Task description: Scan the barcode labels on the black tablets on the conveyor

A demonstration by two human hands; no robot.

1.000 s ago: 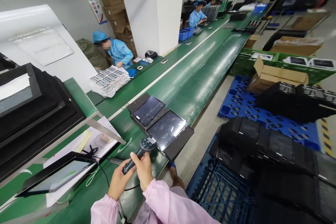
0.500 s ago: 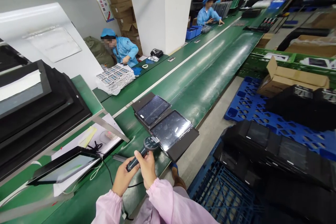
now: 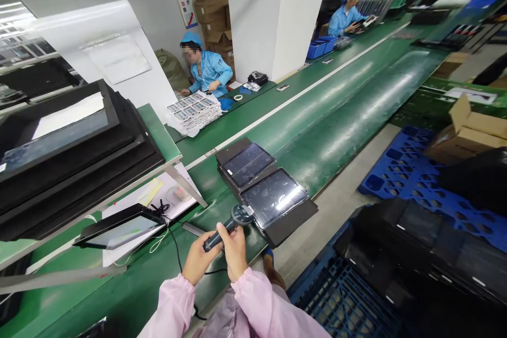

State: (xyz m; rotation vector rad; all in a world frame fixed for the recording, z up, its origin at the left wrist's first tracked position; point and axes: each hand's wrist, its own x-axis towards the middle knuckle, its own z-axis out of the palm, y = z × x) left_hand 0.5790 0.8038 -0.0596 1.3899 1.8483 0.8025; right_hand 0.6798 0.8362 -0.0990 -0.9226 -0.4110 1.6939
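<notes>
Both my hands grip a dark handheld scanner (image 3: 227, 227) by its handle. My left hand (image 3: 197, 259) wraps the lower end and my right hand (image 3: 236, 252) closes on it from the right. The scanner's round head sits at the near corner of a tablet (image 3: 274, 197) lying screen-up on a black foam tray (image 3: 291, 219). A second tablet (image 3: 247, 163) lies just beyond it on the green conveyor belt (image 3: 336, 132). The scanner's cable runs left across the bench.
A tilted tablet (image 3: 119, 227) rests on white paper at my left, under a shelf stacked with black trays (image 3: 75, 163). Blue pallets (image 3: 400, 179) with black trays stand on the right. A person in blue (image 3: 208, 71) works further along the line, others farther back.
The view has swung leftward, shifting the tablets and scanner to the right in frame. My hands keep the same grip on the scanner by the near tablet.
</notes>
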